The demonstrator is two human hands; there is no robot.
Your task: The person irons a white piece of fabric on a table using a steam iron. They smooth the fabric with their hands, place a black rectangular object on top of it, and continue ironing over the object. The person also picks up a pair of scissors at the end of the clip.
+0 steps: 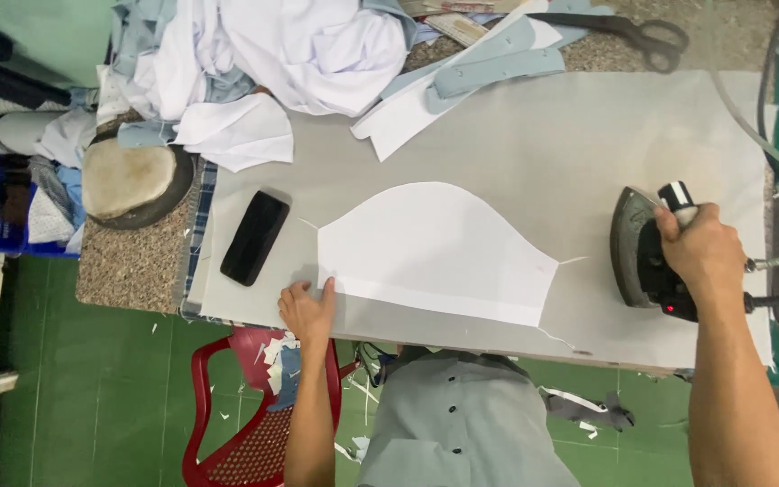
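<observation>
while the left hand [308, 309] lies flat with fingers spread at the near edge of the pressing table [543, 144], its fingertips touch the corner of a curved white fabric piece [435, 251] at mid-table. the right hand [701, 248] grips the handle of a steam iron [646, 261] near the right edge. a black phone [255, 237] lies left of the fabric.

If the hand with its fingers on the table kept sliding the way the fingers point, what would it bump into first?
The left hand points away from the person, along the left end of the white fabric piece, which its fingers already touch. Straight ahead, it would probably brush along that edge; the black phone lies slightly left of that line.
</observation>
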